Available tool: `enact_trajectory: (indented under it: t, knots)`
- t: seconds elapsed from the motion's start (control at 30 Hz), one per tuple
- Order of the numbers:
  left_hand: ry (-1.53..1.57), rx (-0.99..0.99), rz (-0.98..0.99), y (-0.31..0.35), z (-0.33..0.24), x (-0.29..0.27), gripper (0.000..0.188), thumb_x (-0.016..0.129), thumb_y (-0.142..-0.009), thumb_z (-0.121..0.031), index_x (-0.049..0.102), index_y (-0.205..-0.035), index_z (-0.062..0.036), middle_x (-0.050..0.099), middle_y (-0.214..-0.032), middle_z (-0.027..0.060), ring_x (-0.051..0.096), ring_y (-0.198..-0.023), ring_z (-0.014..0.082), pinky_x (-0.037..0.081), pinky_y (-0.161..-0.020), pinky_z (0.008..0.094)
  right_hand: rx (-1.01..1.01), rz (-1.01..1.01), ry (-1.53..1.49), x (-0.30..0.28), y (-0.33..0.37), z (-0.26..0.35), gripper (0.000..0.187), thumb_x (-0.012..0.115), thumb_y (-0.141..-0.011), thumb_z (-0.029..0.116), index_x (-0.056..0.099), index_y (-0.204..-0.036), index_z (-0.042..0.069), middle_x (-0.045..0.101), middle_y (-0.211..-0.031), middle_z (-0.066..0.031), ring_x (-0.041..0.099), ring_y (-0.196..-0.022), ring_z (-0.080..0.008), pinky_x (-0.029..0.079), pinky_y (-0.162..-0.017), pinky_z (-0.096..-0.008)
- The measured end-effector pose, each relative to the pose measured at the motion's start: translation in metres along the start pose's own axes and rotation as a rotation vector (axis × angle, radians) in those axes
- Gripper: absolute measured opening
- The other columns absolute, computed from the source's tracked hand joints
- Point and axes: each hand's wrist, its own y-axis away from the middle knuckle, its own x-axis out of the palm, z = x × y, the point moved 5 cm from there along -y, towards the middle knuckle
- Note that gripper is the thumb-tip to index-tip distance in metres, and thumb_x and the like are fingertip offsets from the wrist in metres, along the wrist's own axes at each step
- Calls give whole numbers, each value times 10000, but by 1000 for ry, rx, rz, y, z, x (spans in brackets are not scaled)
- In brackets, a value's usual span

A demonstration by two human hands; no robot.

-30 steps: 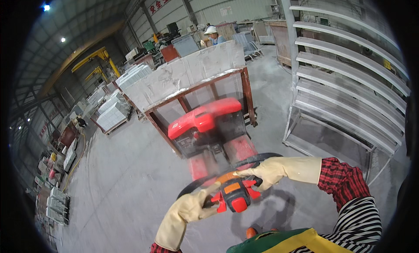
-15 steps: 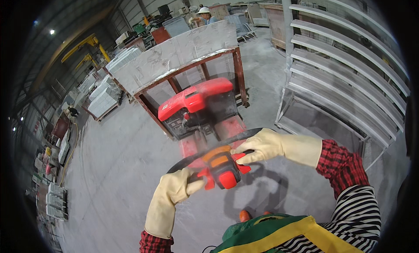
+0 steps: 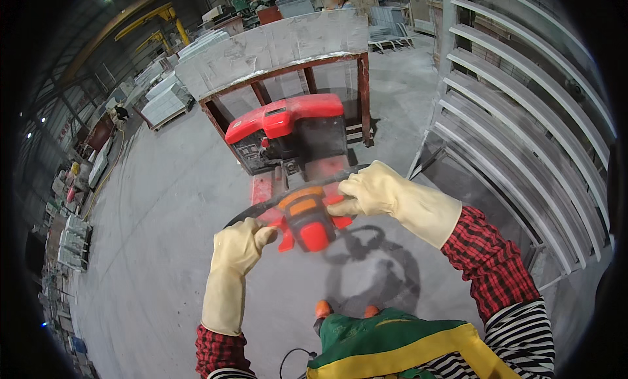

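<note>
Black looped control handle with orange-and-red head [image 3: 302,206]: centre, between the person and the truck.
Left hand, cream rubber glove [image 3: 241,240]: closed round the handle's left end, thumb toward a red paddle.
Right hand, cream rubber glove [image 3: 374,192]: fingers curled round the right side, close to the other paddle.
Truck body, red-topped, black-sided [image 3: 302,112]: just beyond the handle.
Rust-brown steel frame [image 3: 364,91] with pale dusty panel [image 3: 281,47]: far side of the truck.
Grey slatted metal rack [image 3: 447,45]: right.
Orange shoes [image 3: 323,308]: near.
Change: handle now farther from the shoes, squarer to the truck; judged a straighter steering position, both grips kept.
</note>
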Motion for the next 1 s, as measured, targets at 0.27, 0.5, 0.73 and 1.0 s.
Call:
enact_trajectory:
  t: [0.27,0.5,0.73,1.0]
  knots:
    - [-89,-143,47,13,-83,26,625,416,-1021,-628,702,-945,-78,719,-846,164,695,-870,376,530,-795,469,-338,-232,200,26,45,-55,301,460,-1034,387,590,-1304,419,718,-995,-15,735,-749,-263,553,-543,-409]
    - [-96,-178,40,9,-102,25,581,410,-1046,-573,685,-906,-81,725,-833,146,699,-846,361,532,-769,473,-322,-150,290,18,54,-63,446,496,-997,281,514,-1399,471,696,-973,-10,733,-790,-232,543,-529,-384]
    - [-146,-208,-21,5,-133,37,647,398,-1032,-629,679,-854,-75,729,-804,134,707,-815,347,531,-735,462,-447,-220,304,36,55,-103,528,532,-958,226,499,-1437,447,672,-968,18,710,-769,-207,527,-519,-364]
    - [-121,-304,30,-3,-172,60,680,423,-1004,-668,706,-849,-69,729,-798,144,703,-828,360,525,-769,471,-528,-329,236,55,62,-147,474,549,-948,267,538,-1381,459,657,-915,19,694,-719,-212,499,-486,-364]
